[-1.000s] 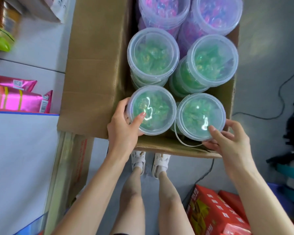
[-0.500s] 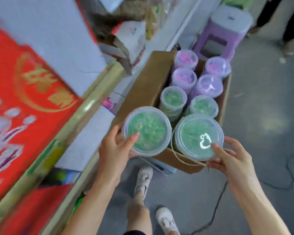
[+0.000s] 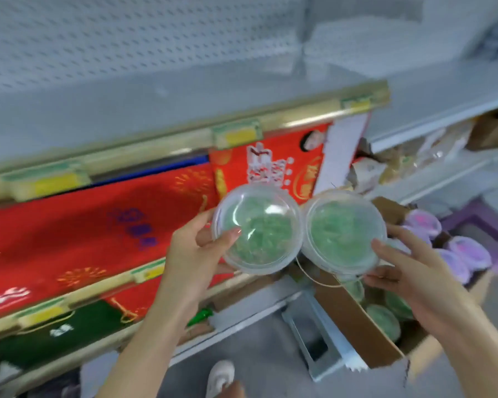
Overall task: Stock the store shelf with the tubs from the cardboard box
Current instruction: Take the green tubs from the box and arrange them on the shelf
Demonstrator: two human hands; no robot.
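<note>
Grey shop floor (image 3: 256, 349) lies below me. Over it my left hand (image 3: 196, 254) curls round one green-filled tub (image 3: 256, 228), thumb on its lid, and my right hand (image 3: 414, 280) grips a second tub (image 3: 344, 231) touching the first. Both are out of the cardboard box (image 3: 354, 326), where more green tubs (image 3: 383, 317) and purple tubs (image 3: 469, 251) wait, so I judge stocking barely begun. Beyond, red gift boxes (image 3: 84, 225) fill the lower tier; the shelf board (image 3: 156, 90) above looks free past its gold price rail (image 3: 184, 136), which the tubs must clear.

The shelf (image 3: 127, 104) carries red boxes (image 3: 84, 225) on its lower boards. A metal frame (image 3: 308, 326) and a purple stool (image 3: 483, 225) stand on the floor (image 3: 256, 349), the box (image 3: 354, 326) beside them.
</note>
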